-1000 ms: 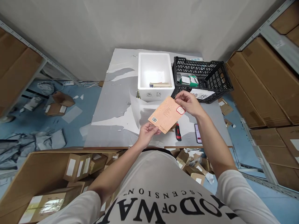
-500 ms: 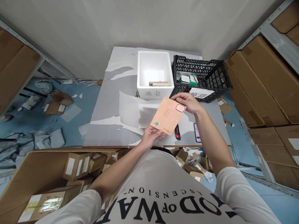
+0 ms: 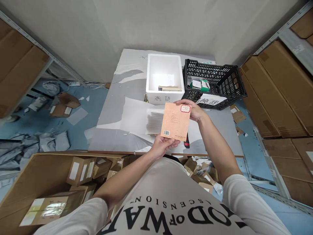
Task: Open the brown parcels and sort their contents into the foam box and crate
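An orange-pink book (image 3: 175,121) with a barcode and a red-bordered label is held above the table, its printed face towards me. My left hand (image 3: 164,145) grips its lower edge, fingers behind and thumb in front. At the upper right corner, my right hand (image 3: 193,109) is closed on the book, most of its fingers hidden behind it. Beneath and left of the book lies white wrapping sheet (image 3: 133,114) with a ribbed white piece (image 3: 154,121) on it. Partly covered by the book is a red and black tool (image 3: 187,143), perhaps a cutter.
Behind my hands stand a white foam box (image 3: 165,98) holding thin books and a black crate (image 3: 215,73) with green-white boxes. Cardboard boxes line the shelf (image 3: 281,94) at right. A large carton (image 3: 36,169) of parcels sits at the table's front left edge.
The book has turned from a slant to nearly upright, with both hands still on it. My right hand has shifted slightly left and down, and its forearm now hides the phone on the table.
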Demonstrator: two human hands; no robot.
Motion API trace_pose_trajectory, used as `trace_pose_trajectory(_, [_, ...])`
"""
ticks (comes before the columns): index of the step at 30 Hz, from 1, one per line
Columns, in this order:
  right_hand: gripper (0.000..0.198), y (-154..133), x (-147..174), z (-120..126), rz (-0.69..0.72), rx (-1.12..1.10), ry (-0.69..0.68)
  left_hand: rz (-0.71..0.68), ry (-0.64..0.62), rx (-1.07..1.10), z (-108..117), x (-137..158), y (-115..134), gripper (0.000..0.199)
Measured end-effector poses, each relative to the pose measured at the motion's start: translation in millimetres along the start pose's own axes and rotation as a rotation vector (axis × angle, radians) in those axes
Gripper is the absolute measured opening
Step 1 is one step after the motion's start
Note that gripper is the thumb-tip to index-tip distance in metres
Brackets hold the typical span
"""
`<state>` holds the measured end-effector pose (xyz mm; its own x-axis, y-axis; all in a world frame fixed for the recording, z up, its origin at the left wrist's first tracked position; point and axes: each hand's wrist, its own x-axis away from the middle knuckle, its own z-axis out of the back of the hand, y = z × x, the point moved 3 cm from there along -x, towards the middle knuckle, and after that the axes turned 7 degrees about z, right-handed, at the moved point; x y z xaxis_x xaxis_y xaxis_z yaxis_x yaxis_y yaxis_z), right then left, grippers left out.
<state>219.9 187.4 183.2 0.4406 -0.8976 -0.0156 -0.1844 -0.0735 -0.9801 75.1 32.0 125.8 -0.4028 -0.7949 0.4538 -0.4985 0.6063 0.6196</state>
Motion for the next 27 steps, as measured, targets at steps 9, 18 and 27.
trace_pose_trajectory(9, [0.030, -10.8, -11.4, 3.9, 0.097, 0.088, -0.100, -0.141, 0.112, 0.037, 1.8, -1.8, 4.5, 0.088])
trace_pose_trajectory(18, [0.040, -31.0, -28.5, 5.4, 0.123, 0.164, -0.072, -0.308, 0.072, -0.271, 7.8, -6.3, 12.0, 0.048])
trace_pose_trajectory(27, [0.034, -42.6, -25.2, -7.3, 0.057, 0.308, -0.021, -0.464, 0.283, -0.243, 17.4, -8.3, 26.4, 0.039])
